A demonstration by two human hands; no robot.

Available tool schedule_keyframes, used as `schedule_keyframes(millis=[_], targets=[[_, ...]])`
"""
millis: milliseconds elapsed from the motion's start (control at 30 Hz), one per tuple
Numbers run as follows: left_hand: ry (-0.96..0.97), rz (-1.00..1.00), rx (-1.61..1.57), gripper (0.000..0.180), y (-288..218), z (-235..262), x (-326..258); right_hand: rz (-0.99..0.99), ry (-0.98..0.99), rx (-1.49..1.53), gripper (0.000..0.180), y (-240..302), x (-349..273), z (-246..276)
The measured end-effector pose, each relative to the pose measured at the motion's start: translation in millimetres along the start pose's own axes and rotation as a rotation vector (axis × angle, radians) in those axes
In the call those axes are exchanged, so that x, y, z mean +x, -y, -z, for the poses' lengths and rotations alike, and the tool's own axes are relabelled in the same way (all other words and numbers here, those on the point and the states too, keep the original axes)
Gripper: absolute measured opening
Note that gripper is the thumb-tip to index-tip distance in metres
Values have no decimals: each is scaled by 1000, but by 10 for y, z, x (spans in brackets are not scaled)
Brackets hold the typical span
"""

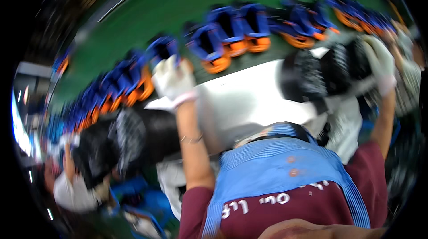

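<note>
My left hand [173, 78], in a white glove, reaches forward over the toe of a blue and orange shoe [161, 48] in the row. Its fingers look bent around the toe, though blur softens them. At the right, my gloved right hand [380, 58] lies against the far end of a row of black, fuzzy-edged pieces [332, 67], its fingers stretched out along them. Another bundle of black pieces [133, 134] lies to the left of my left forearm. Between the two bundles runs a bright white surface [243, 92].
Several blue and orange shoes [214, 45] stand along the green surface [178, 5] beyond my hands, toes toward me. Another person [78, 190] is at the left edge, and a further person's arm [403, 51] shows at the far right. Blue crates [142, 199] sit low at the left.
</note>
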State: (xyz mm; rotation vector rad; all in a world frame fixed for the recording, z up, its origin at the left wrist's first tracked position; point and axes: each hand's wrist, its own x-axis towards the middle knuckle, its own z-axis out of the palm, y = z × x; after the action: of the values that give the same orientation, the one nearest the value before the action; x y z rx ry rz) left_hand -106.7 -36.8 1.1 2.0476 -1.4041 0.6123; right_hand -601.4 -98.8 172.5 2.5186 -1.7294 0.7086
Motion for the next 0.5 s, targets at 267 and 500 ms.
schedule_keyframes(millis=[267, 500], targets=[[665, 273, -588, 60, -284, -275, -149, -316, -231, -165, 24, -653, -306, 384], [346, 95, -507, 32, 20, -307, -172, -299, -107, -230, 42, -1158, -350, 147]])
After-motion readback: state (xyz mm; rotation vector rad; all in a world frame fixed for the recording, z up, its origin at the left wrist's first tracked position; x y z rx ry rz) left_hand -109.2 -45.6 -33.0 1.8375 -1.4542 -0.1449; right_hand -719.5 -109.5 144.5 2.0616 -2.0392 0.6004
